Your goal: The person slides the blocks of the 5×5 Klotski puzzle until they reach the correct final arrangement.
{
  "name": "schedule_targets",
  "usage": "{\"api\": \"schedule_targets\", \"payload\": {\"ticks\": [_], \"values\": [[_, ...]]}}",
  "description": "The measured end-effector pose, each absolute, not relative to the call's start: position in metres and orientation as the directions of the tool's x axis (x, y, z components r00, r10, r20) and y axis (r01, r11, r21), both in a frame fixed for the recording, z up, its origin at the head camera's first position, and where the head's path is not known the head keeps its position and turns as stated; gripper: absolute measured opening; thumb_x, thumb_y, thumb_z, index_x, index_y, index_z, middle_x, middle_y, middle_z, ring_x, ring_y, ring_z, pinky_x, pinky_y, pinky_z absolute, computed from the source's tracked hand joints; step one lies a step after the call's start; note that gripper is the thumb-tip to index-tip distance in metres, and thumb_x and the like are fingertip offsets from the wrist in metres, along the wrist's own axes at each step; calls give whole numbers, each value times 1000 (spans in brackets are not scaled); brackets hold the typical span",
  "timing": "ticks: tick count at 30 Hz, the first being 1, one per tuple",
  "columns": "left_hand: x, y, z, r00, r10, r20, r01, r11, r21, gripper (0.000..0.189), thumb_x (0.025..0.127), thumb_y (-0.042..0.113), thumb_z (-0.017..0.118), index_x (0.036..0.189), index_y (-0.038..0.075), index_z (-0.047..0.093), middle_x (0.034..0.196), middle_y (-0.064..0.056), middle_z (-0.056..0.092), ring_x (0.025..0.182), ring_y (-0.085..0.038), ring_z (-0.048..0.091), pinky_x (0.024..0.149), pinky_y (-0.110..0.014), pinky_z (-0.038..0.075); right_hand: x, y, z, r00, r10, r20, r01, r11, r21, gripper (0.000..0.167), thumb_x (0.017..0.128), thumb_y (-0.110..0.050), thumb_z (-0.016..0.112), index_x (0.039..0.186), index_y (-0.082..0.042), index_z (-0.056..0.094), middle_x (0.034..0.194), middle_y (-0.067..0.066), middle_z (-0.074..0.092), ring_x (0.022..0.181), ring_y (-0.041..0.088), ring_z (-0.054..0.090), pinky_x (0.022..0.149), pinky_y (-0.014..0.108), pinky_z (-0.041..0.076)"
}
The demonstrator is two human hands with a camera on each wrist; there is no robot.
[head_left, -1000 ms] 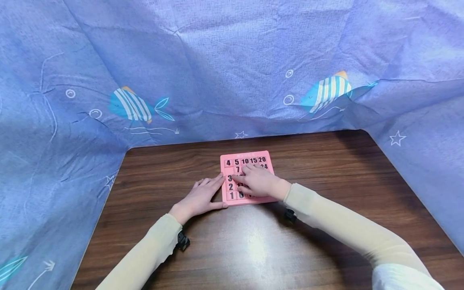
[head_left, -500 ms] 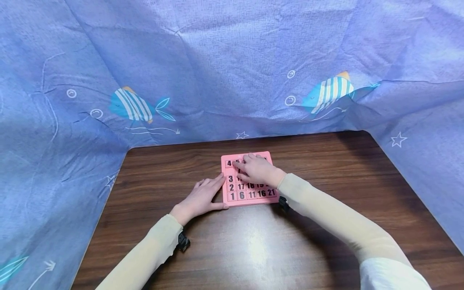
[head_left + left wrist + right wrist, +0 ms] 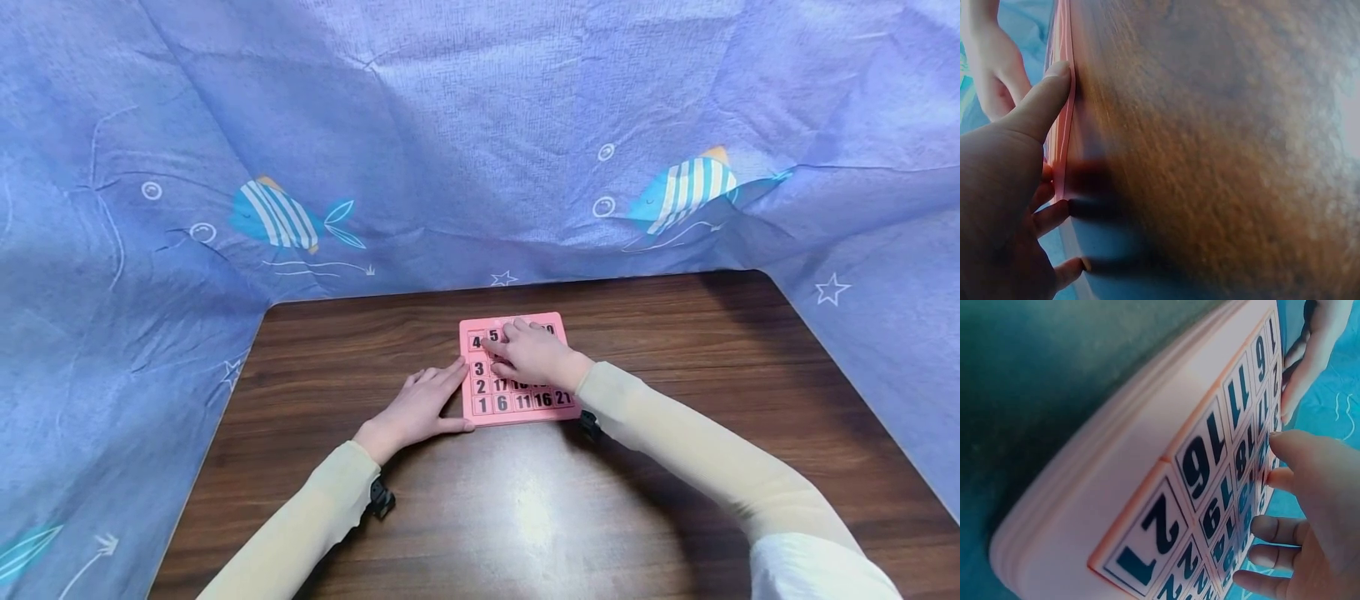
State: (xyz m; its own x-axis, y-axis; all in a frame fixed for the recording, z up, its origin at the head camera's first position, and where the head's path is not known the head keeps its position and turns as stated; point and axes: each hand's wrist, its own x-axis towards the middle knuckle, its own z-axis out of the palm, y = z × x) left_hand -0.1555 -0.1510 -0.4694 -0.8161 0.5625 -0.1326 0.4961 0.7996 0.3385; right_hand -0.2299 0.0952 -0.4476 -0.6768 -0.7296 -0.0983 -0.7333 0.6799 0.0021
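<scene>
A pink number slide puzzle (image 3: pixel 522 401) lies flat on the wooden table, its black-numbered tiles set in a square frame. My left hand (image 3: pixel 408 412) rests at its left side, thumb at the near-left corner and index fingertip on the left edge. In the left wrist view the thumb (image 3: pixel 1044 100) presses the puzzle's edge. My right hand (image 3: pixel 534 354) reaches over the upper tiles, index fingertip at the right edge of the 4 tile (image 3: pixel 476 342). A narrow gap shows between the 4 and 3 (image 3: pixel 478 368) tiles. Several upper tiles are hidden under this hand.
The brown wooden table (image 3: pixel 360 333) spreads around the puzzle on every side. A blue fabric backdrop (image 3: pixel 465 150) with printed fish hangs behind and along both sides. Each sleeve end has a black device (image 3: pixel 381 498) strapped under it.
My right hand has moved up from beside the 3 tile to the 4 tile. The 4 tile has slid slightly toward the 3, narrowing the gap. The left hand stays put.
</scene>
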Motion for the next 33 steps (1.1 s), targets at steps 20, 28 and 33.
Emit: {"api": "schedule_targets", "payload": {"ticks": [20, 28, 33], "values": [[-156, -152, -470, -814, 566, -129, 499, 796, 343, 96, 93, 59, 71, 164, 7, 32, 172, -9, 25, 147, -33, 40, 120, -63, 26, -219, 101, -448, -657, -753, -28, -752, 658, -31, 54, 105, -40, 59, 150, -11, 58, 112, 15, 61, 109, 33, 59, 101, 54, 49], [-155, -151, -469, -812, 572, -115, 506, 789, 349, 96, 93, 58, 71, 164, 6, 32, 171, -10, 26, 146, -34, 41, 119, -64, 27, -226, 106, -453, -731, -682, -4, -682, 731, 1, 52, 105, -41, 58, 148, -12, 60, 114, 14, 64, 108, 32, 59, 89, 51, 51], [-154, -151, -468, -813, 569, -120, 501, 791, 352, 96, 93, 58, 72, 164, 6, 32, 171, -10, 26, 146, -34, 40, 119, -64, 27, -226, 103, -453, -725, -689, 3, -689, 725, 4, 52, 106, -43, 57, 148, -13, 61, 113, 16, 64, 106, 33, 60, 89, 52, 52]]}}
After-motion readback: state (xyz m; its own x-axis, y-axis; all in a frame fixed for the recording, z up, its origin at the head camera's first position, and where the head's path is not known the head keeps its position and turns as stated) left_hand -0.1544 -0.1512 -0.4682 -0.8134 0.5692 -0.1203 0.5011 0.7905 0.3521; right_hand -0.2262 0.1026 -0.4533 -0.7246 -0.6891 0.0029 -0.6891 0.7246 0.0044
